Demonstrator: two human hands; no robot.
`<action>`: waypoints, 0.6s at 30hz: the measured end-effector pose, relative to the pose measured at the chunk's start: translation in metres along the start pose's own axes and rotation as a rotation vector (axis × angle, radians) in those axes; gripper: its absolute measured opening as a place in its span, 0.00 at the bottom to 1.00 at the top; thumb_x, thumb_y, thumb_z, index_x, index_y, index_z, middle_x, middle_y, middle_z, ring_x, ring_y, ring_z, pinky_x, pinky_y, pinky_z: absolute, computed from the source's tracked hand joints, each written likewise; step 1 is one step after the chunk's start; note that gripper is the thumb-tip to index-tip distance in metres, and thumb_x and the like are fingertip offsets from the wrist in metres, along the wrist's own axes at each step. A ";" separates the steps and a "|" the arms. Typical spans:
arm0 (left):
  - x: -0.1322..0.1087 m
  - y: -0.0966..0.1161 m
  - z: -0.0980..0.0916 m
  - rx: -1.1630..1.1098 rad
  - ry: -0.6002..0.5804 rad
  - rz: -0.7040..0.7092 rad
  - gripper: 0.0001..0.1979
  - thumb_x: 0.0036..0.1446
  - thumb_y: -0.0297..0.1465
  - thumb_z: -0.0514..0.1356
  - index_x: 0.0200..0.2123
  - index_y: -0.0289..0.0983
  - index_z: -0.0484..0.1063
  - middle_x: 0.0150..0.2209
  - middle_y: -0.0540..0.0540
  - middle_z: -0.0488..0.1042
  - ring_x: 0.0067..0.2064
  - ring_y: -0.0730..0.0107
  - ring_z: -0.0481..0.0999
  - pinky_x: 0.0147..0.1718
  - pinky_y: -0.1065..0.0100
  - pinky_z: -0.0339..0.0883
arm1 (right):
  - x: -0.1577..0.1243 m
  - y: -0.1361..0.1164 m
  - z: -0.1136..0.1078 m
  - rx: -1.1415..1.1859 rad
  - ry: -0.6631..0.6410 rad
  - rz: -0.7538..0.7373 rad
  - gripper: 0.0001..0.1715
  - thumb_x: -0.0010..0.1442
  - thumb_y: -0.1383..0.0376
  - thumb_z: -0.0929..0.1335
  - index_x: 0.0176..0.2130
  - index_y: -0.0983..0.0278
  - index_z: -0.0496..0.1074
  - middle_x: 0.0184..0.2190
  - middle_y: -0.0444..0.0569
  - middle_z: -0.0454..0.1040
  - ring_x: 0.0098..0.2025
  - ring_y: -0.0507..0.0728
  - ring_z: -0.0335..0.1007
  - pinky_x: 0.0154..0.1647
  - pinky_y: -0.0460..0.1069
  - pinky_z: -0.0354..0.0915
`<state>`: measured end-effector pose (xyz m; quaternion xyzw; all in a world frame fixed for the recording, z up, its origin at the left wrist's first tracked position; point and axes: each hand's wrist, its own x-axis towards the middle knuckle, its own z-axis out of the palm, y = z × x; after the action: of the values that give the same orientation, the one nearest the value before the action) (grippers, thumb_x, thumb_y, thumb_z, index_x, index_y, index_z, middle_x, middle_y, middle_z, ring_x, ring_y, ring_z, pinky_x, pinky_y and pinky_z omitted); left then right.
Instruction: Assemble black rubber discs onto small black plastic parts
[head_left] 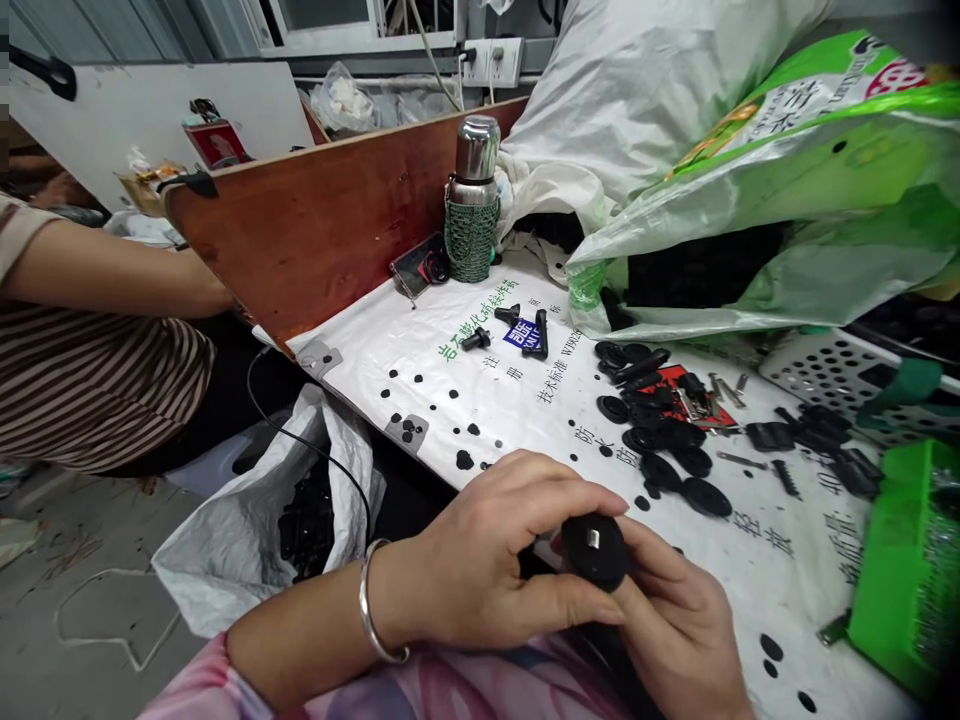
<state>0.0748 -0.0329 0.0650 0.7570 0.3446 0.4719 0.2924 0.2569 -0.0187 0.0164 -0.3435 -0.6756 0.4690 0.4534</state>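
Both of my hands meet at the near edge of the table around a round black plastic part [596, 553] with a small metal piece at its centre. My left hand [502, 550], a silver bangle at its wrist, curls its fingers and thumb around the part's rim. From the right and below, my right hand [679, 610] grips the same part; its fingertips are partly hidden behind it. Just beyond my hands lies a pile of black discs and other black parts [664, 435]. Two elbow-shaped black pieces, one of them an angled part [537, 335], rest farther back.
At the right stands a green bin [892, 560] of small metal pieces, near a white perforated basket [817, 385]. A thermos [471, 200] stands by the wooden board [337, 210]. Left of the table are an open white sack [217, 560] and another person's arm [127, 265].
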 end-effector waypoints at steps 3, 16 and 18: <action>-0.001 0.001 0.011 0.049 0.129 -0.020 0.20 0.54 0.37 0.63 0.46 0.30 0.69 0.38 0.39 0.73 0.41 0.63 0.72 0.44 0.64 0.66 | -0.008 0.010 0.004 -0.159 0.166 -0.113 0.14 0.59 0.64 0.68 0.46 0.59 0.73 0.38 0.51 0.78 0.35 0.59 0.77 0.35 0.49 0.73; 0.000 -0.004 0.013 -0.022 0.051 -0.029 0.24 0.56 0.30 0.62 0.55 0.34 0.64 0.47 0.38 0.72 0.49 0.62 0.70 0.52 0.63 0.62 | -0.001 0.013 0.001 -0.260 0.157 -0.224 0.14 0.61 0.68 0.65 0.47 0.57 0.71 0.41 0.49 0.75 0.40 0.58 0.74 0.39 0.50 0.72; 0.002 -0.005 0.011 -0.017 0.025 -0.013 0.25 0.55 0.29 0.62 0.56 0.36 0.62 0.47 0.39 0.72 0.49 0.62 0.69 0.53 0.61 0.61 | 0.001 0.010 -0.003 -0.252 0.135 -0.207 0.14 0.61 0.69 0.66 0.47 0.58 0.71 0.40 0.48 0.75 0.38 0.57 0.74 0.37 0.49 0.72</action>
<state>0.0842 -0.0298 0.0579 0.7463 0.3492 0.4822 0.2975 0.2593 -0.0133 0.0073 -0.3568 -0.7290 0.3072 0.4969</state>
